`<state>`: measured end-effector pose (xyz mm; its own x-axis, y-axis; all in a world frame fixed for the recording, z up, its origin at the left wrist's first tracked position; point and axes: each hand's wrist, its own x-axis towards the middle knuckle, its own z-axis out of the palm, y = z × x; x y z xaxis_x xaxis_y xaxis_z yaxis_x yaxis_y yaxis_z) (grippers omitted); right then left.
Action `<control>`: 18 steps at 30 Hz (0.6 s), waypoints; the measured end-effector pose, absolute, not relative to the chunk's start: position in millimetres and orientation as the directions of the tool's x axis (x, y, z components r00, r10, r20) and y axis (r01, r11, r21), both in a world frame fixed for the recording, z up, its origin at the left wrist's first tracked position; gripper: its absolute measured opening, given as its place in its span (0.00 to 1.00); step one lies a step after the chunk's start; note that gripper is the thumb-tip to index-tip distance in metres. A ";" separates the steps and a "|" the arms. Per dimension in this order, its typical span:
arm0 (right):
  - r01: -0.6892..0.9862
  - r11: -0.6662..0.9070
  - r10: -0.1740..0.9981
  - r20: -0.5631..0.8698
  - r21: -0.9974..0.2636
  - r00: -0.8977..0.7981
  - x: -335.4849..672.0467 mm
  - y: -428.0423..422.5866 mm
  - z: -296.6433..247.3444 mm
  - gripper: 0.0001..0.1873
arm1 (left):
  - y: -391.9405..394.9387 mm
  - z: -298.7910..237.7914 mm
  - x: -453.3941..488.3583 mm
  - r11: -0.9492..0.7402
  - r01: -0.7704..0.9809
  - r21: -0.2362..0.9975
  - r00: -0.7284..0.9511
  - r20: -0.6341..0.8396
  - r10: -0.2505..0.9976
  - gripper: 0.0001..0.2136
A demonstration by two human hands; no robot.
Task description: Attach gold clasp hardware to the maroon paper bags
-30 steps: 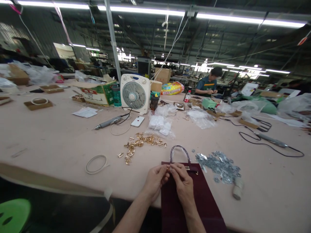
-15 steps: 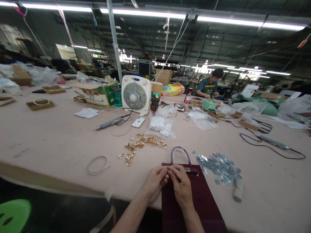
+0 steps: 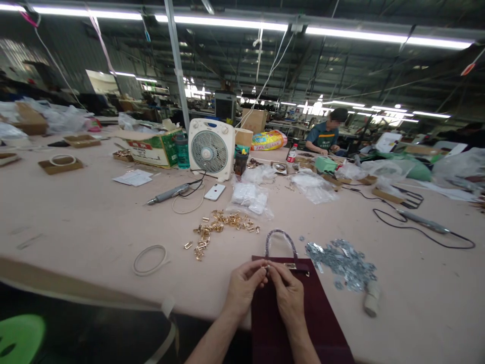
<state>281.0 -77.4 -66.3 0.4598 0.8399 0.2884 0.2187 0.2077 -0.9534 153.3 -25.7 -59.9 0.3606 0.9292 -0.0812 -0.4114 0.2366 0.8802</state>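
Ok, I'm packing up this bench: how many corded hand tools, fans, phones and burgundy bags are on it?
corded hand tools: 2
box fan: 1
white phone: 1
burgundy bag: 1
Total: 5

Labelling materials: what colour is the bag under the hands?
Dark maroon bag, with a gold clasp; clearest in the head view.

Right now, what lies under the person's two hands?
A dark maroon bag lies flat under the right hand and partly under the left hand, its handle looping beyond them. Whatever small part the fingers pinch is covered.
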 end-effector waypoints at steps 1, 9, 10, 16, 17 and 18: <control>0.221 0.202 0.844 0.284 -0.954 0.455 280.6 -77.6 -65.8 0.14 | -26.3 -58.7 153.0 0.228 -0.404 0.886 0.355 -0.078 0.932 0.24; 0.137 0.131 0.890 0.178 -0.982 0.420 287.2 -76.8 -69.0 0.20 | -32.7 -60.4 154.1 0.186 -0.340 0.922 0.334 -0.067 0.940 0.24; 0.100 0.123 0.899 0.154 -0.987 0.411 288.2 -76.4 -69.3 0.20 | -33.6 -61.5 155.1 0.182 -0.334 0.925 0.340 -0.061 0.938 0.24; -0.241 0.140 0.924 0.039 -0.960 0.379 289.2 -74.3 -72.4 0.19 | -37.9 -62.1 158.6 0.155 -0.366 0.918 0.375 -0.007 0.927 0.29; -0.266 0.145 0.925 0.035 -0.953 0.378 289.0 -74.3 -73.1 0.19 | -38.2 -61.5 158.2 0.145 -0.359 0.922 0.372 -0.001 0.928 0.26; -0.262 0.151 0.922 0.041 -0.953 0.385 288.7 -74.5 -73.5 0.18 | -38.4 -60.9 157.6 0.130 -0.347 0.929 0.362 0.005 0.932 0.23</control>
